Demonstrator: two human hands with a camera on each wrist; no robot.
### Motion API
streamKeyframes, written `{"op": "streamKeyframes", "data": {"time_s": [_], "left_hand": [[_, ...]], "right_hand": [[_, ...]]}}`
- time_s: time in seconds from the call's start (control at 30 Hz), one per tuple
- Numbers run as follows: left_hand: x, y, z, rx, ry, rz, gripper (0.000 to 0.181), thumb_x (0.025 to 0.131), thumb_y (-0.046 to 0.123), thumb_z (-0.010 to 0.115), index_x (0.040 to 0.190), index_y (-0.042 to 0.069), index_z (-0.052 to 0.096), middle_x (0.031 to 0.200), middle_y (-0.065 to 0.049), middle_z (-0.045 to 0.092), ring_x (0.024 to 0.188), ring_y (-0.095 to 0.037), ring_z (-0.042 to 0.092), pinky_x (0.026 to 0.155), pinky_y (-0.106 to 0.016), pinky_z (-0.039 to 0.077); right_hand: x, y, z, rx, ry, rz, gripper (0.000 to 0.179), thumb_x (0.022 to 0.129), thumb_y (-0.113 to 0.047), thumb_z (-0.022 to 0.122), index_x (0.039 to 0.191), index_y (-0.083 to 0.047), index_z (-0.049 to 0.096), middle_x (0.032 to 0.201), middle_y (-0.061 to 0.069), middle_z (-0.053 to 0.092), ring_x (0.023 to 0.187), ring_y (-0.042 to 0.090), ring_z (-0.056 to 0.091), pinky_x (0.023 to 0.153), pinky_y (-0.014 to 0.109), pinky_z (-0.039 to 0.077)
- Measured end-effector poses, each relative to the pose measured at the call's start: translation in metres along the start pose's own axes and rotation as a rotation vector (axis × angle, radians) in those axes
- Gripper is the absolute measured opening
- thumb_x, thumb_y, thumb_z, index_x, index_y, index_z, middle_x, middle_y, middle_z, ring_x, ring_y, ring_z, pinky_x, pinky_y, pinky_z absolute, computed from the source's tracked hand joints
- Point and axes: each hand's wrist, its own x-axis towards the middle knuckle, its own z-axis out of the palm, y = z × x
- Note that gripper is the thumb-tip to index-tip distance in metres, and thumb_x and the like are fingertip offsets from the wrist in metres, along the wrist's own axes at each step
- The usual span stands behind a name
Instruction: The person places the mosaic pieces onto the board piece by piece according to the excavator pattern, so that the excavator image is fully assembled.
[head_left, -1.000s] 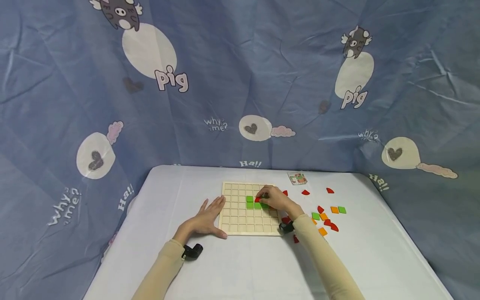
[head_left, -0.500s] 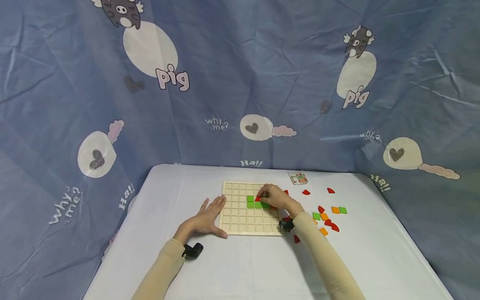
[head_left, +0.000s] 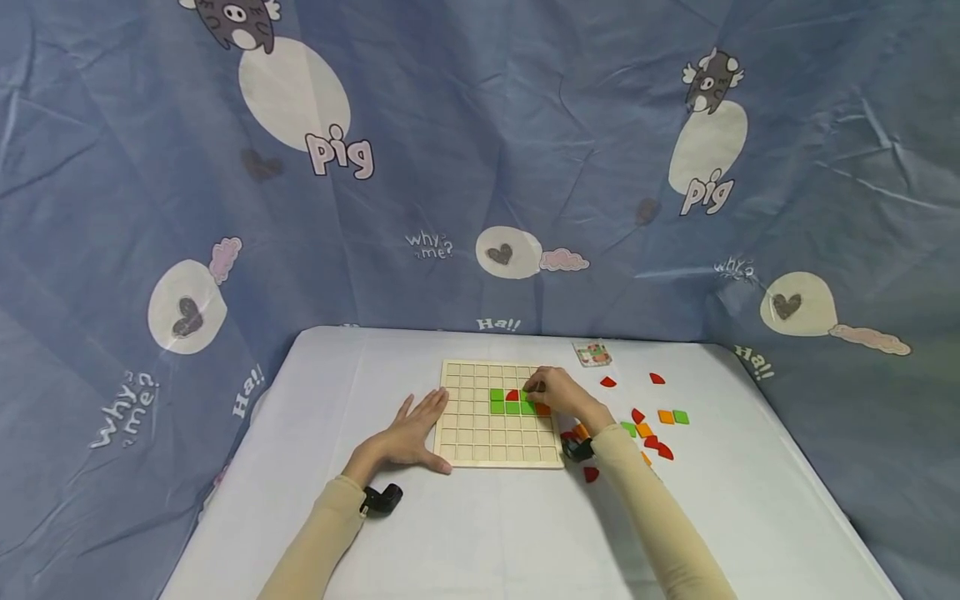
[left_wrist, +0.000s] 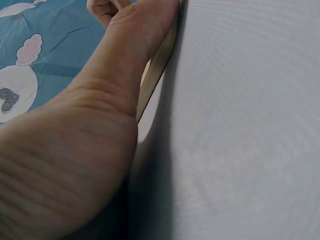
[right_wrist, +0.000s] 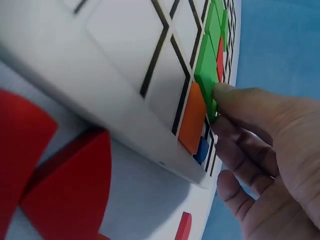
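A pale wooden grid board [head_left: 463,429] lies on the white table. My left hand [head_left: 408,437] rests beside its left edge with fingers spread, fingertips right at the rim and thumb at the lower corner. In the left wrist view the thumb [left_wrist: 135,35] lies along the board's side. My right hand [head_left: 555,392] pinches a green square tile [right_wrist: 213,111] over the board, thumb and forefinger close together. Just left of those fingers, a red quarter-round tile [head_left: 512,396] sits among several green tiles [head_left: 497,407]. An orange tile [right_wrist: 193,120] and a blue piece [right_wrist: 201,150] show near the fingers.
Loose red, orange and green tiles, such as an orange square [head_left: 666,417] and a red quarter-round [head_left: 657,378], lie scattered right of the board. A small patterned card [head_left: 593,355] lies at the back. A blue printed curtain [head_left: 420,167] stands behind the table.
My right hand has let go of the red quarter-round tile, which now lies on the board, and has shifted slightly right to a green tile. My left hand stays in place.
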Motion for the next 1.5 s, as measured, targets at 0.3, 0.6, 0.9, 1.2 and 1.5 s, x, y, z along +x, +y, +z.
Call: {"op": "streamKeyframes", "data": {"time_s": [0.3, 0.6, 0.9, 1.2, 1.5], "left_hand": [[0.0, -0.003, 0.0, -0.003, -0.001, -0.003, 0.136, 0.063, 0.074, 0.071, 0.154, 0.003, 0.0, 0.163, -0.012, -0.002, 0.151, -0.03, -0.001, 0.119, -0.057, -0.009], [0.002, -0.001, 0.002, -0.01, -0.008, 0.011, 0.136, 0.064, 0.074, 0.071, 0.154, 0.001, 0.001, 0.163, -0.014, -0.002, 0.151, -0.03, -0.002, 0.119, -0.057, -0.01], [0.0, 0.001, 0.003, -0.02, 0.006, 0.011, 0.135, 0.063, 0.075, 0.071, 0.154, 0.002, 0.002, 0.163, -0.014, -0.001, 0.151, -0.03, -0.001, 0.119, -0.057, -0.009], [-0.001, 0.003, -0.001, -0.019, 0.021, 0.031, 0.134, 0.065, 0.071, 0.074, 0.154, 0.0, 0.004, 0.163, -0.016, 0.001, 0.151, -0.033, 0.002, 0.119, -0.06, -0.006], [0.0, 0.001, -0.001, -0.008, 0.014, 0.023, 0.135, 0.064, 0.072, 0.073, 0.154, 0.001, 0.002, 0.163, -0.015, -0.001, 0.151, -0.032, 0.0, 0.119, -0.059, -0.008]], "right_hand": [[0.003, -0.009, -0.003, -0.061, -0.056, -0.036, 0.014, 0.088, -0.012, 0.071, 0.101, -0.008, 0.075, 0.099, 0.003, 0.068, 0.093, 0.019, 0.064, 0.082, 0.032, 0.056], [0.006, -0.02, 0.01, 0.046, 0.051, 0.009, 0.011, 0.089, -0.016, 0.069, 0.099, -0.011, 0.073, 0.093, -0.002, 0.066, 0.082, 0.01, 0.06, 0.072, 0.025, 0.054], [0.017, -0.033, 0.028, 0.053, 0.034, -0.091, 0.02, 0.089, -0.017, 0.07, 0.107, -0.009, 0.072, 0.1, 0.001, 0.066, 0.084, 0.011, 0.062, 0.073, 0.024, 0.054], [0.024, -0.036, 0.027, 0.049, 0.041, -0.094, 0.015, 0.086, -0.012, 0.072, 0.1, -0.007, 0.072, 0.094, 0.002, 0.067, 0.08, 0.011, 0.059, 0.072, 0.025, 0.052], [0.025, -0.04, 0.025, 0.079, 0.017, -0.057, 0.014, 0.086, -0.009, 0.072, 0.1, -0.006, 0.072, 0.093, 0.003, 0.066, 0.08, 0.01, 0.058, 0.072, 0.024, 0.051]]}}
